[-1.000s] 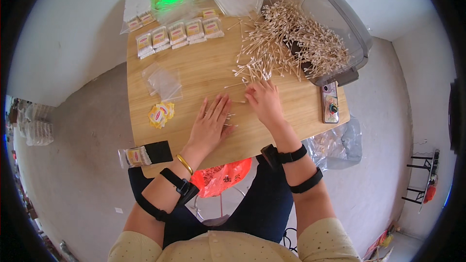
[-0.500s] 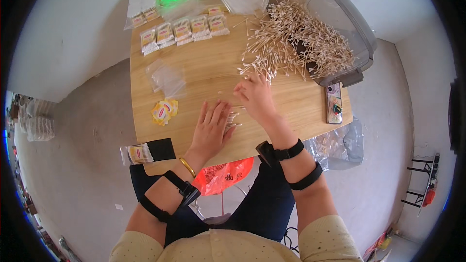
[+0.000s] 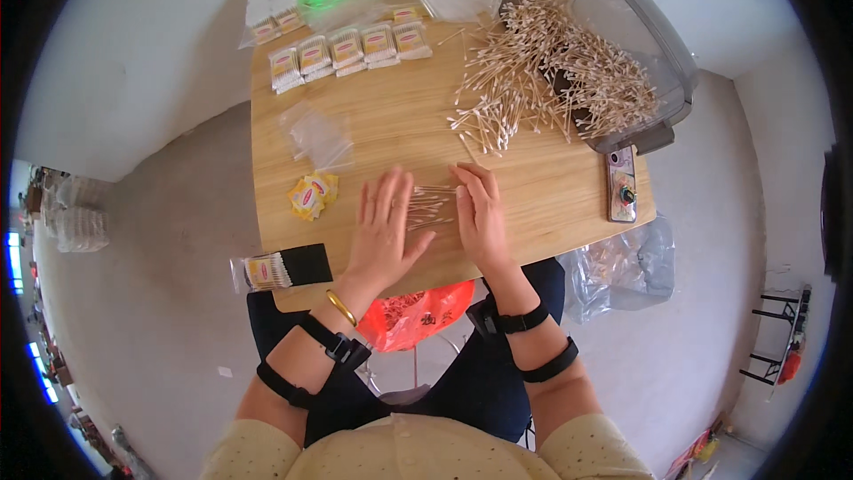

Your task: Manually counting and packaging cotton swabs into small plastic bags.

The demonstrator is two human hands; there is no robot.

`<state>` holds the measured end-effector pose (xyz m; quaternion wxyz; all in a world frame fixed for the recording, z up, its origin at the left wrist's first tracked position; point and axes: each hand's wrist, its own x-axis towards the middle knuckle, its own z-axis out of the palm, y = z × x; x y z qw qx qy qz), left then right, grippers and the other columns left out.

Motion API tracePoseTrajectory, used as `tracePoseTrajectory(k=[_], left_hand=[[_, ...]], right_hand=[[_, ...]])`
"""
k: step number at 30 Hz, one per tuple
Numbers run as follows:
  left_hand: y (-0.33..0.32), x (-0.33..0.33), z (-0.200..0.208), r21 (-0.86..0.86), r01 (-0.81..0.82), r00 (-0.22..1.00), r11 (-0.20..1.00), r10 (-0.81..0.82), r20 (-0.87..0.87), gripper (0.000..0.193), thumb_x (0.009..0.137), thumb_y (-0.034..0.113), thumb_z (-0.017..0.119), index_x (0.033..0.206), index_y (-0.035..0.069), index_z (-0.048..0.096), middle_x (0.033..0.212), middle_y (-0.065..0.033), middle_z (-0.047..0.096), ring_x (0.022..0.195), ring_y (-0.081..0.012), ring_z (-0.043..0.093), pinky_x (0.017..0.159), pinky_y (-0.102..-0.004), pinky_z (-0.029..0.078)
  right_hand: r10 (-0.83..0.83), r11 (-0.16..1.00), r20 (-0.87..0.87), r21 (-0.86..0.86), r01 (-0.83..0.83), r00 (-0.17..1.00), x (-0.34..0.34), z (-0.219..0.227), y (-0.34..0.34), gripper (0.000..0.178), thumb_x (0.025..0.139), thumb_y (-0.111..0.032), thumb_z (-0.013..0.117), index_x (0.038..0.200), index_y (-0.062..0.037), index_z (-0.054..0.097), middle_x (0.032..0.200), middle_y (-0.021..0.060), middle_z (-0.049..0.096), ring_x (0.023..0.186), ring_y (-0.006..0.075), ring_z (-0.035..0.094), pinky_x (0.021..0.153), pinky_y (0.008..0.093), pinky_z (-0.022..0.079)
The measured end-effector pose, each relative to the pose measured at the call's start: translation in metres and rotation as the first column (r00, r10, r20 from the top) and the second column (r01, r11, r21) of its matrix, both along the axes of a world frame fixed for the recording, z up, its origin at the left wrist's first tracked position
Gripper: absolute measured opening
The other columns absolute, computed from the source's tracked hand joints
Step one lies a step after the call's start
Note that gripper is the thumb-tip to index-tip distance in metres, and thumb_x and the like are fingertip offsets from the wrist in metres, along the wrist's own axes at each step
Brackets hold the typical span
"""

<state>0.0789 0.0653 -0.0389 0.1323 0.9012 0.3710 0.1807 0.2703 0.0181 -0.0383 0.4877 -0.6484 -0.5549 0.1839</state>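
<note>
A small row of cotton swabs (image 3: 428, 208) lies on the wooden table between my two hands, its ends running crosswise. At its left end is my left hand (image 3: 382, 227), fingers stretched out and thumb apart, nothing gripped. My right hand (image 3: 481, 218) stands at the other end with its fingers extended and slightly curved against the swab ends. Beyond it, a large heap of loose cotton swabs (image 3: 511, 93) spills out of a tipped grey translucent bin (image 3: 653, 31).
Several filled swab packs (image 3: 345, 49) line the far left. Nearer are clear bags (image 3: 320, 135), yellow cards (image 3: 313, 196) and one pack (image 3: 265, 272) beside a black pad (image 3: 306, 264). A phone (image 3: 621, 185) lies at the right edge. A red bag (image 3: 413, 316) hangs below the table edge.
My right hand has come back from the heap's near edge to the right end of the swab row. My left hand has lifted off the row to its left end, uncovering more swabs.
</note>
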Motion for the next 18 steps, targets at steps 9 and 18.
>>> tracePoseTrajectory(k=[9,18], left_hand=[[0.004,0.002,-0.021,-0.020,0.024,0.999,1.000,-0.025,-0.028,0.097,0.092,0.046,0.068,0.159,-0.005,0.021,0.164,-0.0299,0.025,0.155,-0.0440,0.020,0.128,-0.0530,0.018],[-0.006,-0.002,-0.009,-0.018,0.030,0.981,0.999,-0.033,-0.190,0.090,0.094,0.048,0.064,0.160,-0.001,0.027,0.168,-0.0185,0.026,0.158,-0.0341,0.019,0.128,-0.0588,0.008]], right_hand=[[0.226,0.974,-0.105,0.033,-0.224,0.968,-0.046,-0.013,0.036,0.044,0.111,-0.025,0.038,0.138,0.0045,0.056,0.143,0.0269,0.051,0.140,0.0417,0.045,0.118,0.0441,0.034],[-0.077,0.995,-0.246,0.039,0.089,0.966,-0.010,-0.010,0.015,0.036,0.111,-0.021,0.039,0.126,0.0019,0.062,0.125,0.0219,0.059,0.124,0.0363,0.055,0.109,0.0418,0.042]])
